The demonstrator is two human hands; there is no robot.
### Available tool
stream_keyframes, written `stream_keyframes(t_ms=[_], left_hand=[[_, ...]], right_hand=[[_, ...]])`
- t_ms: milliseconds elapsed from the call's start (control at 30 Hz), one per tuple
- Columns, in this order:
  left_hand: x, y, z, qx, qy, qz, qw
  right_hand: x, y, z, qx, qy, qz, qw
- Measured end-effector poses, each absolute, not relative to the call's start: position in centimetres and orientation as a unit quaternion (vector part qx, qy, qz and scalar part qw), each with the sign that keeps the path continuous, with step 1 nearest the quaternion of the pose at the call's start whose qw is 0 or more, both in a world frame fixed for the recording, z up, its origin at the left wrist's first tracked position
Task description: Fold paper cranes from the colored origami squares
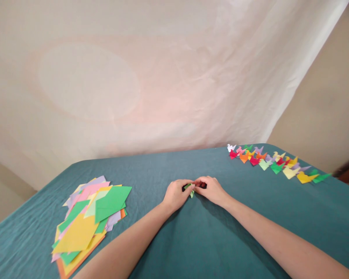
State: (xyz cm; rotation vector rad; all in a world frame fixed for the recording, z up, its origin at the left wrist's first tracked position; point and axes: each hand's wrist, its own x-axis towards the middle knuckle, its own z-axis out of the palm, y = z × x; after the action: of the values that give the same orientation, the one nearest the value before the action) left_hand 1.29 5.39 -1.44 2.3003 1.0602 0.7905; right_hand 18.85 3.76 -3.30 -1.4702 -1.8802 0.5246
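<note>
A small piece of folded light green paper [192, 193] is pinched between my two hands above the middle of the table. My left hand [178, 195] has its thumb and fingers closed on the paper and covers much of it. From the other side, my right hand [211, 189] meets it, thumb and forefinger pressed together at the paper's upper edge. Its remaining fingers are curled in. The fingers hide most of the folds, so the paper's full shape cannot be made out.
A loose pile of coloured paper sheets [75, 232] lies at the left on the green tablecloth [163, 248]. Rows of small folded paper birds [267, 164] stand at the back right. A pale cloth [168, 77] hangs behind the table.
</note>
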Motion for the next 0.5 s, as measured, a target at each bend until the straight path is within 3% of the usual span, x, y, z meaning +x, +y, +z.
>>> stream_keyframes(t_ms=[500], left_hand=[[1.06,5.81,-2.07,0.843,0.354,0.306,0.267]], right_hand=[[18.79,3.79,-3.38,-0.563,-0.730,0.180,0.343]])
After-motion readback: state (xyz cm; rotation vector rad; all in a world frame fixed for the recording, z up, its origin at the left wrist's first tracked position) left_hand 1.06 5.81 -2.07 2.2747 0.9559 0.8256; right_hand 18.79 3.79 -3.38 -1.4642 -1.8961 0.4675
